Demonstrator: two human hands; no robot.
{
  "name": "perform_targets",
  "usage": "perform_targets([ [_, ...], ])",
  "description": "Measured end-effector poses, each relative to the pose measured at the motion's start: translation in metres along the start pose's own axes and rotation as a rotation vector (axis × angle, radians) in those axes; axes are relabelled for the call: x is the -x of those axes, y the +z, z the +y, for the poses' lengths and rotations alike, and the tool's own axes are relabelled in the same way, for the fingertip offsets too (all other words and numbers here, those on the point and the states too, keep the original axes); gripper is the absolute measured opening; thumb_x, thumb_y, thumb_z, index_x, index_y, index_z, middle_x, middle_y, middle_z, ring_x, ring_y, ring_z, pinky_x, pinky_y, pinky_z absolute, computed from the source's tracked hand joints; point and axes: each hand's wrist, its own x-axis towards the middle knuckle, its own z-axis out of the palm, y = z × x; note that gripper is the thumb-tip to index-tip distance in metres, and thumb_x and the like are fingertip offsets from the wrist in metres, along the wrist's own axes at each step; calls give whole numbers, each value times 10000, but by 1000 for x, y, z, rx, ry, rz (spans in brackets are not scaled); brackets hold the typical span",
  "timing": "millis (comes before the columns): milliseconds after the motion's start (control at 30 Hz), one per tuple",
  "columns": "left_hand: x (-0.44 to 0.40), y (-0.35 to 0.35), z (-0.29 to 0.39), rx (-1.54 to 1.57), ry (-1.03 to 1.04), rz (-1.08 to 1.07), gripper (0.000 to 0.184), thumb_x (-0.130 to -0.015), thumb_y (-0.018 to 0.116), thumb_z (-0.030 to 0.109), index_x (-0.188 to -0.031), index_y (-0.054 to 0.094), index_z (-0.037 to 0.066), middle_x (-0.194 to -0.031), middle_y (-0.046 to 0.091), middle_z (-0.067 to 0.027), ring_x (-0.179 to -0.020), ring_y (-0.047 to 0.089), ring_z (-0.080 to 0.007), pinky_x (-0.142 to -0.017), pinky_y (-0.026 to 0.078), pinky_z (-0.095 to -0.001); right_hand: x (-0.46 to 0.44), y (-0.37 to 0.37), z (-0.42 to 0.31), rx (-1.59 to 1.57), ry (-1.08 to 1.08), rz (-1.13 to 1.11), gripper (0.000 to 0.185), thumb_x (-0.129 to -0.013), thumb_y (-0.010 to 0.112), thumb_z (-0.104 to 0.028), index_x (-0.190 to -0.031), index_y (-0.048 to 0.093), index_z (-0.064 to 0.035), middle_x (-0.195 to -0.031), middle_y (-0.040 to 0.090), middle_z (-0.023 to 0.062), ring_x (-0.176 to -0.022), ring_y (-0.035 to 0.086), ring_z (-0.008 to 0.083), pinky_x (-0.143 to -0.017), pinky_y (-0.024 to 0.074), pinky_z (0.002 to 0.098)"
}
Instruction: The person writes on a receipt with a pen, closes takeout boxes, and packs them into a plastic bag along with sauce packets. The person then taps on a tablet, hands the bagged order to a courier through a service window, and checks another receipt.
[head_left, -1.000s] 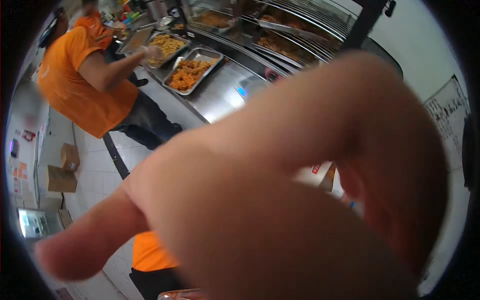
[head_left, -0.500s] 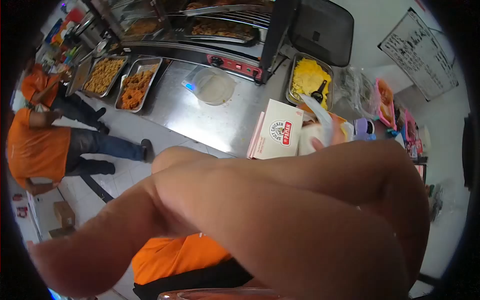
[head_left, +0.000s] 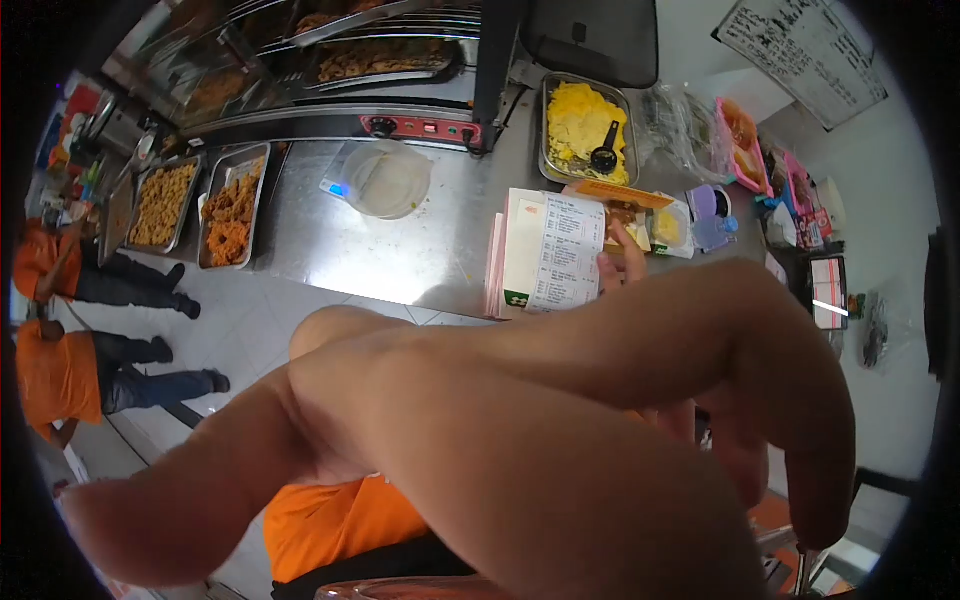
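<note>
Very close to the lens, a large hand, apparently my left hand [head_left: 430, 370], fills the lower middle of the view. Its fingers bend, with tips reaching the lower left and lower right; whatever they grip is hidden. Beyond it, apparently my right hand [head_left: 627, 262] has its fingers at the right edge of a printed receipt [head_left: 570, 255]. The receipt lies over the cream lid of a takeaway box [head_left: 522, 230]. Brown food [head_left: 622, 212] shows beside the fingers, and a clear tub with yellow contents [head_left: 668, 228] sits to the right. My right wrist is hidden.
Behind the box stands a tray of yellow food [head_left: 582, 125] with a black scoop [head_left: 604, 158]. A heated display cabinet [head_left: 420, 128], a clear round container [head_left: 390, 185] and trays of fried food [head_left: 233, 225] are further left. Two people in orange [head_left: 60, 370] stand at left.
The white paper, blurred and raised before, now lies over the box lid with its print showing. The view has shifted, so the counter items appear further left. The near hand stays at the lens.
</note>
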Motion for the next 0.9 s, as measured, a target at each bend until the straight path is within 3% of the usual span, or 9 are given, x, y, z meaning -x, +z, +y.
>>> perform_targets([
  [200,-17,-16,-18,90,-17,12,553,-919,235,605,-1013,591,192,-1109,447,-137,-1034,464,-256,-839,427,-391,35,-51,30,139,157,208,511,-892,578,-222,-1330,397,-31,-1191,473,148,-867,555,176,-752,446,298],
  [467,-67,-18,-97,4,-69,200,522,-932,223,587,-978,602,231,-1110,435,-137,-1034,456,-254,-817,434,-387,107,-178,113,437,290,432,508,-865,611,-219,-1296,427,-23,-1177,481,161,-848,565,195,-767,450,327],
  [500,-69,-14,-112,-59,-124,267,542,-912,228,621,-1015,593,233,-1125,419,-145,-1055,437,-254,-813,422,-387,123,-198,160,296,327,495,600,-827,654,-255,-1325,396,-42,-1175,484,183,-967,535,271,-859,421,374],
  [600,-62,-17,-185,-150,-219,407,723,-826,241,750,-1136,536,168,-1162,418,-186,-1055,429,-251,-831,379,-389,147,-254,205,651,345,505,743,-766,711,-304,-1368,342,-72,-1255,422,226,-1110,438,362,-947,348,447],
  [633,-59,-16,-215,-214,-319,542,667,-863,295,677,-1100,534,101,-1123,466,-199,-980,464,-261,-850,372,-385,153,-272,230,713,375,542,822,-729,742,-329,-1389,314,-90,-1300,321,271,-1244,292,445,-964,329,469],
  [700,-22,-47,-293,-605,-524,384,429,-934,382,401,-1156,515,59,-1165,489,-168,-1064,470,-261,-916,350,-381,155,-310,246,841,272,449,866,-703,754,-342,-1409,296,-134,-1349,267,284,-1253,264,478,-972,311,508],
  [733,-12,-49,-324,-801,-757,359,440,-927,427,370,-1221,482,48,-1235,471,-156,-1169,428,-260,-980,322,-384,155,-322,250,898,230,404,889,-691,760,-348,-1419,287,-156,-1373,239,291,-1258,249,495,-977,302,527],
  [833,56,-62,-445,-1649,-1164,111,576,-849,560,390,-1318,416,90,-1422,272,-202,-1318,222,-437,-1047,210,-563,143,-347,259,922,212,179,863,-698,743,-326,-1425,281,-259,-1427,162,288,-1277,218,503,-980,294,566],
  [900,89,-77,-492,-1641,-1280,142,572,-853,550,360,-1337,397,95,-1450,209,-206,-1334,158,-460,-1046,179,-596,133,-354,282,891,238,174,827,-711,727,-290,-1414,291,-305,-1436,157,268,-1277,222,499,-985,299,566],
])
